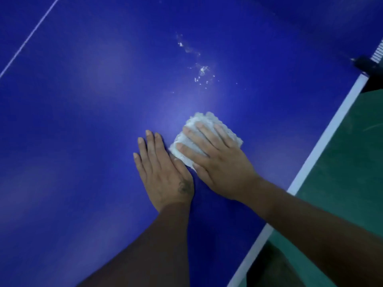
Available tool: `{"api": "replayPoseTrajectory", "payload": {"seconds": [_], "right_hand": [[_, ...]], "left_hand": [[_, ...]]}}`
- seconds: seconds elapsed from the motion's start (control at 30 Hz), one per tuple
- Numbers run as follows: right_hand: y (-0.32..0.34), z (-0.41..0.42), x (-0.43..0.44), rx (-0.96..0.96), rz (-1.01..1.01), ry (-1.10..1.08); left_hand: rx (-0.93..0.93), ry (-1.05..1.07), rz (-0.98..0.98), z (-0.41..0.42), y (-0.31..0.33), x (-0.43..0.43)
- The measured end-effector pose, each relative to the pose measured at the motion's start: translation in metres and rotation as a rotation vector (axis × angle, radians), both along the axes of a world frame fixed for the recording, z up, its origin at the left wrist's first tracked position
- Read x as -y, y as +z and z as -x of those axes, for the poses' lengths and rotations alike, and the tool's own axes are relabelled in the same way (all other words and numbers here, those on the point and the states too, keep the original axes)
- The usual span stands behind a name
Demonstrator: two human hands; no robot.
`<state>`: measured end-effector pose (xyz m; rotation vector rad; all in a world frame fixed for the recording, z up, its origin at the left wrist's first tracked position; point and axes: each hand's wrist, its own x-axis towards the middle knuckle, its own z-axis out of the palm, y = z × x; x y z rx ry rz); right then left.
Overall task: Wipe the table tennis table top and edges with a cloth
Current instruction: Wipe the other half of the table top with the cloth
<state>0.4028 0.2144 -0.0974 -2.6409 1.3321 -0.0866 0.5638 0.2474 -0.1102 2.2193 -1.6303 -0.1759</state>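
Observation:
A blue table tennis table top [87, 112] fills most of the view. A folded white cloth [209, 121] lies on it right of centre. My right hand [217, 160] presses flat on the cloth with straight fingers. My left hand [163, 172] rests flat on the table just left of the cloth, its thumb at the cloth's near corner. White specks and smears of dirt [202, 71] sit on the surface beyond the cloth.
The table's white side edge [323, 146] runs diagonally on the right, with green floor [352, 172] beyond it. A black net post and the net's end [366, 63] stand at the upper right. A thin white centre line [31, 36] crosses the upper left.

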Motion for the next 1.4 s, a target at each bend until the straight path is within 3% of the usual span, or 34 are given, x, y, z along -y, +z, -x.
{"api": "replayPoseTrajectory", "payload": {"seconds": [0.1,0.2,0.23,0.4,0.57,0.7,0.8,0.93,1.07,1.27,1.4], "right_hand": [[-0.005,-0.01,0.069,0.019,0.119,0.091],[-0.001,-0.026,0.11,0.013,0.106,-0.25],[-0.003,-0.036,0.105,0.022,0.1,-0.27],[0.004,-0.085,0.103,0.131,0.061,0.063],[0.004,-0.083,0.217,0.009,0.04,-0.135],[0.0,-0.086,0.236,0.054,0.12,0.217],[0.002,-0.096,0.287,0.045,0.123,0.046],[0.001,-0.133,0.318,0.014,0.044,0.258],[0.007,-0.166,0.392,-0.009,-0.004,0.12],[0.015,-0.219,0.481,-0.036,0.012,0.176],[0.015,-0.201,0.519,-0.026,0.007,0.089]], "left_hand": [[0.002,-0.002,0.01,-0.003,-0.002,0.001],[0.028,0.003,-0.007,-0.005,-0.004,0.002],[0.029,-0.001,-0.016,-0.005,-0.003,0.002],[-0.046,0.017,-0.035,-0.006,0.0,0.0],[-0.14,0.186,0.039,-0.018,0.005,0.045],[-0.088,0.364,0.061,-0.051,0.001,0.145],[0.037,0.474,0.017,-0.069,-0.01,0.178],[0.074,0.458,0.008,-0.068,-0.01,0.173],[0.078,0.461,-0.033,-0.069,-0.01,0.176],[0.078,0.445,-0.027,-0.069,-0.01,0.178],[0.084,0.426,-0.013,-0.069,-0.008,0.18]]}}
